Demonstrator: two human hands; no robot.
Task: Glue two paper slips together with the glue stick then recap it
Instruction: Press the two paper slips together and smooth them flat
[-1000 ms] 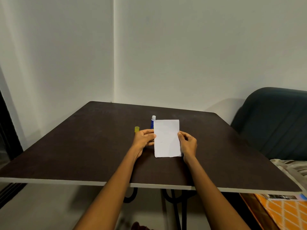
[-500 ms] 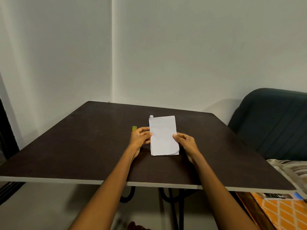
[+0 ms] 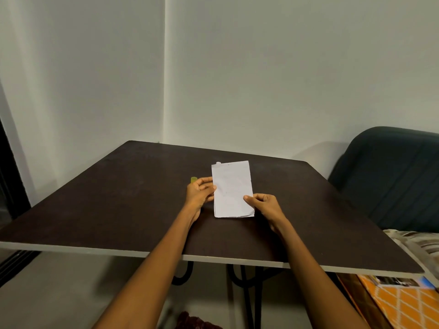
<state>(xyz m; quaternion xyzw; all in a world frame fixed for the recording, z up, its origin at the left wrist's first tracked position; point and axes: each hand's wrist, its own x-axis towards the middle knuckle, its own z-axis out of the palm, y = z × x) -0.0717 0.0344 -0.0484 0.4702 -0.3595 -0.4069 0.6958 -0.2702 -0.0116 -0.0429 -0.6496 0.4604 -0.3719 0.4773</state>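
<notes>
White paper slips (image 3: 231,188) are stacked together and held slightly tilted above the dark table (image 3: 118,200). My left hand (image 3: 200,191) pinches their left edge. My right hand (image 3: 263,205) pinches the lower right edge, thumb on top. Only the white tip of the glue stick (image 3: 218,163) peeks over the paper's top left corner; its body is hidden behind the sheet. The yellow-green cap (image 3: 193,179) stands on the table just beyond my left hand.
A dark upholstered chair (image 3: 389,176) stands to the right of the table. An orange patterned item (image 3: 403,302) lies below the table's right front corner. White walls meet in a corner behind the table.
The paper has risen and shifted left, so it now covers the blue glue stick body. My right thumb has slid further onto the paper's face.
</notes>
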